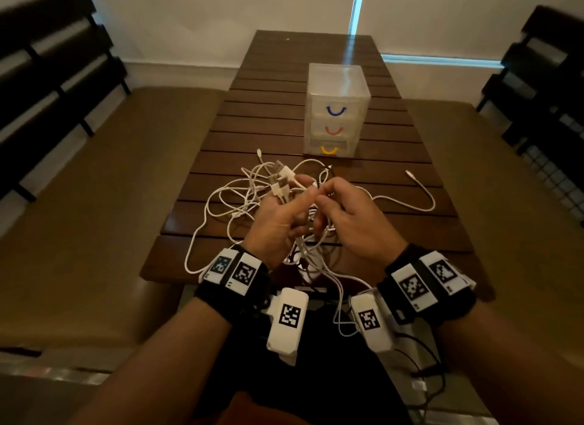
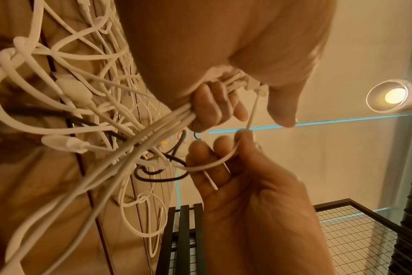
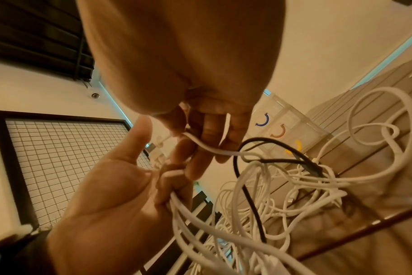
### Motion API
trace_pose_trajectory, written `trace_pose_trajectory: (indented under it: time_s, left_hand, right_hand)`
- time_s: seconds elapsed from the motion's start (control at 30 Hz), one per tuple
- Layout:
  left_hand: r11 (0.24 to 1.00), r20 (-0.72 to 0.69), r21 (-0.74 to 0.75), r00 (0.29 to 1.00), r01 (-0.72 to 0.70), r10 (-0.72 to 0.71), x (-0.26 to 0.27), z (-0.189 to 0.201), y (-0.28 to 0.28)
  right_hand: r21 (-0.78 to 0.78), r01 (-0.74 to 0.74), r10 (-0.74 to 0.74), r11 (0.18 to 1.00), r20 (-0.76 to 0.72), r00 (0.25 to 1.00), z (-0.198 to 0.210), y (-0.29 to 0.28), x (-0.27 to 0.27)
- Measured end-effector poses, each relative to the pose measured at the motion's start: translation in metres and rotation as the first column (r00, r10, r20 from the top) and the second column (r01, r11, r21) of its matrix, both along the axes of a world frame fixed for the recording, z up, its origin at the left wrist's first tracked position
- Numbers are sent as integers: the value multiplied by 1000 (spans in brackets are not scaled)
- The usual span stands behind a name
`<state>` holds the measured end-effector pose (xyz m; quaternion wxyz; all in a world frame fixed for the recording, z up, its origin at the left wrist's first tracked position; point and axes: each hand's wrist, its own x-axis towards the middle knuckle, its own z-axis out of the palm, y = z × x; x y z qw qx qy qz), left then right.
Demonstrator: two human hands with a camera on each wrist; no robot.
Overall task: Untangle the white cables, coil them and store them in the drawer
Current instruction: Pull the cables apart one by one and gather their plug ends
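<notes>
Left hand: the left hand [image 1: 278, 222] is raised above the near edge of the wooden table [image 1: 284, 114], thumb up, fingers curled round a bundle of white cables [image 1: 240, 203] — several USB plug ends [image 1: 281, 179] stick out above its fist.
Cable count: the strands cross too much for an exact number; at least four plug ends show at the left hand, and one black cable [image 3: 245, 186] runs through the white tangle.
Cable position: most of the tangle lies on the table between and below the hands, some loops hanging over the near edge; one loose end [image 1: 420, 184] trails off to the right.
Right hand: the right hand [image 1: 350, 216] is held level with the left, nearly touching it, fingers curled — thumb and fingers pinch a single thin white strand [image 2: 252, 113] that leads up to the left hand's bundle.
Drawer unit: one clear drawer unit [image 1: 336, 108] stands further back on the table, with three drawers, all closed; handles blue, red and yellow from top to bottom.
</notes>
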<state>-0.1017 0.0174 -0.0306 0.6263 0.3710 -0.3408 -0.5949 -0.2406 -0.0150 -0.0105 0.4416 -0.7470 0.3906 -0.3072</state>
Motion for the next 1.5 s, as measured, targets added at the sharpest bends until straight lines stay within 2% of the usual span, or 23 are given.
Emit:
trace_pose_trajectory:
  time_s: [0.17,0.37,0.43,0.57,0.67,0.73,0.83,1.03,1.17,1.27,1.4,1.5]
  left_hand:
    - [998,-57,46,998,-37,40,-1,3,0]
    - [984,-22,166,997,-69,74,0,6,-4]
    - [985,-22,151,995,-88,93,0,9,-5]
    - [992,-95,86,991,-91,99,5,21,-8]
    - [999,-123,21,991,-48,50,9,33,-8]
    - [999,-51,-26,998,-21,20,8,41,-6]
    - [997,102,-55,993,-59,64,3,54,-2]
    - [998,119,-46,992,-42,47,6,72,1]
    - [999,82,-16,995,-50,51,5,77,1]
    - [994,143,6,983,-113,111,7,70,0]
    - [987,351,-11,924,-158,151,9,56,-5]
    - [982,440,-24,880,-187,178,3,52,-8]
  right_hand:
    - [25,-33,32,999,21,999,-7,4,2]
    - [8,-59,59,998,-24,998,-12,4,1]
    - [-32,-65,63,997,-52,997,-12,2,0]
    - [-155,-91,48,984,-258,965,-18,-8,-7]
    - [-166,-88,43,982,-261,964,-25,-15,-14]
    - [-208,-81,27,975,-249,968,-28,-20,-16]
    - [-278,-87,8,957,-270,963,-31,-30,-15]
    - [-343,61,-170,937,-298,939,-31,-65,-31]
    - [-297,16,-124,955,-347,930,-15,-84,-26]
    - [-265,59,-135,962,-278,951,-7,-87,-22]
    - [-373,229,-297,899,-136,945,3,-79,-11]
    - [-294,209,-209,932,34,977,21,-62,-4]
